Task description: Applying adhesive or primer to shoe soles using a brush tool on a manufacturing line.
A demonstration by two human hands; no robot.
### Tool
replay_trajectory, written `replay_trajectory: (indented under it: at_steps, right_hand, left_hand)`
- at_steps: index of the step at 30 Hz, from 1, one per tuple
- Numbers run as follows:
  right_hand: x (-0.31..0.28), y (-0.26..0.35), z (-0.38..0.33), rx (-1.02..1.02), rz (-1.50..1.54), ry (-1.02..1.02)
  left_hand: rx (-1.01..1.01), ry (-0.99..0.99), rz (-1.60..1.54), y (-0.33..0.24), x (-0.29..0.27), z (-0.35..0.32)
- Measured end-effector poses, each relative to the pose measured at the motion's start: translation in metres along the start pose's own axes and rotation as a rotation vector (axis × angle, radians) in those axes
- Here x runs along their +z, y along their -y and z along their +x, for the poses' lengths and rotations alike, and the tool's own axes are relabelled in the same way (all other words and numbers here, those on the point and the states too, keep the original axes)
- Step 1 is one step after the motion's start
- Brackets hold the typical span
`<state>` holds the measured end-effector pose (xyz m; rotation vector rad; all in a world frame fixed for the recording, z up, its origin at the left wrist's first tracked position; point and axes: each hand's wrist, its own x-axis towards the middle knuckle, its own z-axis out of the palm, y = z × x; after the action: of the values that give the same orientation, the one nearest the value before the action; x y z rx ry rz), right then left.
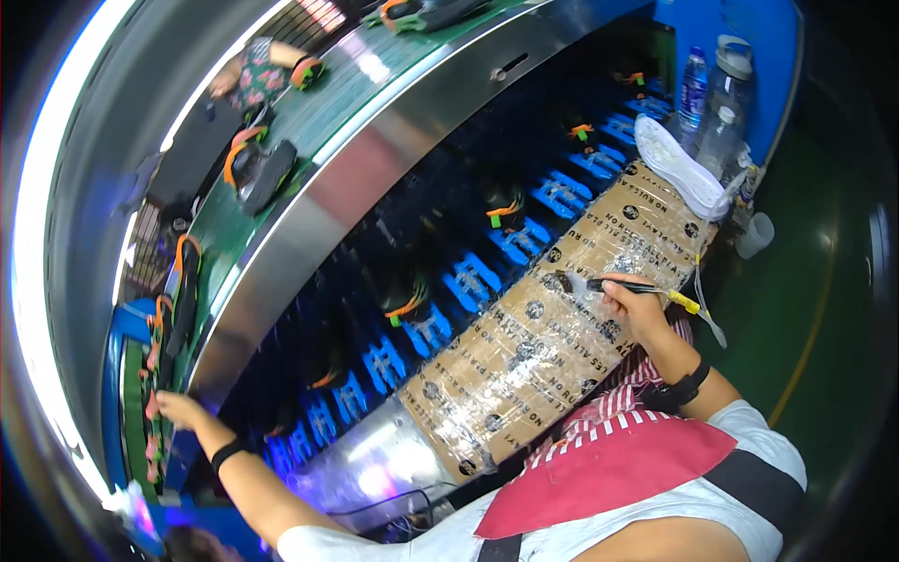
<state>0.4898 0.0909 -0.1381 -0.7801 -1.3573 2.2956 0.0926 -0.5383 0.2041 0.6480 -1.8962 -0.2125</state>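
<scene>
My right hand point(635, 305) grips a small brush point(618, 286) with a yellow handle end, its dark bristles resting on the cardboard board point(524, 347) wrapped in clear tape. My left hand point(176, 408) reaches far left, fingers touching a dark shoe with orange trim point(155, 375) at the lower end of the green conveyor belt point(328, 103). A black band sits on each wrist.
Several dark shoes with orange trim ride the belt and sit on blue holders point(468, 281) below the steel rail point(375, 169). White soles point(679, 169), water bottles point(716, 103) and a plastic cup point(754, 234) stand at the far right. Another person point(253, 75) works across the belt.
</scene>
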Motion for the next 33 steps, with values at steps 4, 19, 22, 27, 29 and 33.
replay_trajectory:
  at_steps: [4,19,22,27,29,33]
  right_hand:
    - [-0.019,-0.009,0.010,0.032,0.076,0.010]
    - [-0.058,-0.047,0.034,0.098,0.196,0.248]
    - [-0.060,-0.049,0.035,0.093,0.199,0.266]
    - [-0.057,-0.045,0.033,0.090,0.176,0.293]
    - [-0.059,-0.045,0.033,0.090,0.161,0.294]
    - [-0.060,-0.044,0.033,0.092,0.159,0.281]
  left_hand:
    - [-0.013,0.100,-0.991,-0.095,-0.078,-0.159]
    - [-0.568,1.273,-1.994,-0.139,-0.210,-0.403]
    - [-0.622,1.289,-1.886,-0.137,-0.211,-0.409]
    - [-0.635,1.176,-1.666,-0.121,-0.199,-0.416]
    - [-0.633,1.196,-1.579,-0.114,-0.191,-0.422]
    - [-0.581,1.124,-1.366,-0.111,-0.183,-0.445]
